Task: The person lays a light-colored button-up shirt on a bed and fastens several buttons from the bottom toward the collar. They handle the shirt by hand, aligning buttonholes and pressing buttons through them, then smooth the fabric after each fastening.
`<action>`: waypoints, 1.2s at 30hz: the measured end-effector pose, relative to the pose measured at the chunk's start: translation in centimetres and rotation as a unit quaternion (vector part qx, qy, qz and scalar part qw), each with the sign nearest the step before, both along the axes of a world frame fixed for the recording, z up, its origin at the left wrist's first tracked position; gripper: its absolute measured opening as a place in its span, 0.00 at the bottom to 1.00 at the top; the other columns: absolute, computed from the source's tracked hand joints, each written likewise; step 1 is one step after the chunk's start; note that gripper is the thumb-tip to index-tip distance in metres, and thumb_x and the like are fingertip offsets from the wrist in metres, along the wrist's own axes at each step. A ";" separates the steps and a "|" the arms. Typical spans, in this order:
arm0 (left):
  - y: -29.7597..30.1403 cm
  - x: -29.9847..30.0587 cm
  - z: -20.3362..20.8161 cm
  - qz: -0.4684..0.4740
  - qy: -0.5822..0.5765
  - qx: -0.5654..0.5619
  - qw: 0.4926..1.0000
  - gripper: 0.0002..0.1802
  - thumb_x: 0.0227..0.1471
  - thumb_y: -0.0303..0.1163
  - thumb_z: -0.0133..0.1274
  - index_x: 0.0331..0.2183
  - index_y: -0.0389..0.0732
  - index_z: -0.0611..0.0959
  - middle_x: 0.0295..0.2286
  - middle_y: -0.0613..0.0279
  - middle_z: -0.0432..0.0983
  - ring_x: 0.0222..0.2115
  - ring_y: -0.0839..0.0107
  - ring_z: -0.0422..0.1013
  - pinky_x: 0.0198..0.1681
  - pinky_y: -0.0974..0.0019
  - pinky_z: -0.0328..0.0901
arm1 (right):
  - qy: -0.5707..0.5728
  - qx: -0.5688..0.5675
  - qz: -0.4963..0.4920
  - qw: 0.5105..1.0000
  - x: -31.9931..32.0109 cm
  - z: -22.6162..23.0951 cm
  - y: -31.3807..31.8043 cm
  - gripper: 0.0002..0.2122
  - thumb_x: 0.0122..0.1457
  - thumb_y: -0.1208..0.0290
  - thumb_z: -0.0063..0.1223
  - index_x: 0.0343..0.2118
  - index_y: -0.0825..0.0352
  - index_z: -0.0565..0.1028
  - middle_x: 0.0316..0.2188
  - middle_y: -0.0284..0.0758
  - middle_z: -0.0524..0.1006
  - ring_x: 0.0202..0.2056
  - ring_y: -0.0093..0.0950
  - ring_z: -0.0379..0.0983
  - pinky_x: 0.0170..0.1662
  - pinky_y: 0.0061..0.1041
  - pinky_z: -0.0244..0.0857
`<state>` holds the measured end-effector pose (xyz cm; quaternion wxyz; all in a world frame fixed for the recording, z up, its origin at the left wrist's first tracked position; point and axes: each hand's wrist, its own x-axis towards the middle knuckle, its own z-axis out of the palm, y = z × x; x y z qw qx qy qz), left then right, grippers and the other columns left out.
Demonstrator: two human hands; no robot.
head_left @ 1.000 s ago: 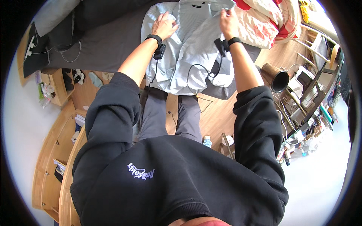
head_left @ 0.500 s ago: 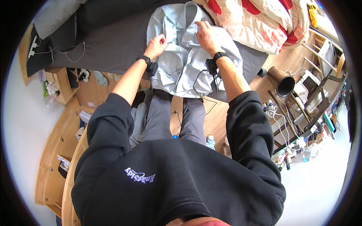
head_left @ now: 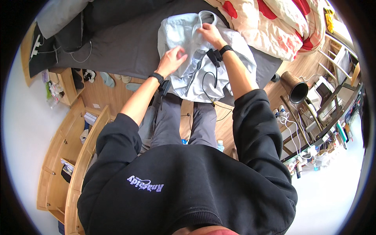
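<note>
A pale blue-grey, finely striped collared shirt (head_left: 174, 33) lies on the dark grey bed, its collar at the far end and its lower part rumpled toward me. Just below the collar, my right hand (head_left: 211, 35) has its fingers closed on the edge of the shirt front. My left hand (head_left: 172, 61) is over the left half of the shirt, fingers loosely bent and apart, slightly blurred, with nothing seen in them. Each wrist wears a black band with a small black device; a black cable (head_left: 215, 78) from the right one crosses the shirt.
A cream and red quilt (head_left: 270, 33) is heaped at the far right of the bed (head_left: 117, 51). A brown bin (head_left: 294, 88) and a cluttered desk with cables are on the right. Wooden cabinets (head_left: 58, 156) and shoes (head_left: 106, 79) are on the left.
My left hand has moved right over the shirt front, and its fingers have spread. My right hand stays near the collar. The shirt front is shifted and lies flatter at the upper left.
</note>
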<state>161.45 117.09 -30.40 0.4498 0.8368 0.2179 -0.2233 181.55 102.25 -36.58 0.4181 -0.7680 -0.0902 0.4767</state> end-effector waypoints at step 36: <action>-4.8 4.2 -1.3 0.248 0.001 -0.327 0.912 0.14 0.62 0.27 0.56 0.49 0.37 0.80 0.41 0.68 0.79 0.39 0.79 0.73 0.46 0.71 0.68 | 0.056 0.207 -0.142 0.966 -6.1 2.7 -6.3 0.11 0.64 0.70 0.60 0.47 0.66 0.79 0.37 0.30 0.81 0.39 0.21 0.75 0.45 0.22 0.68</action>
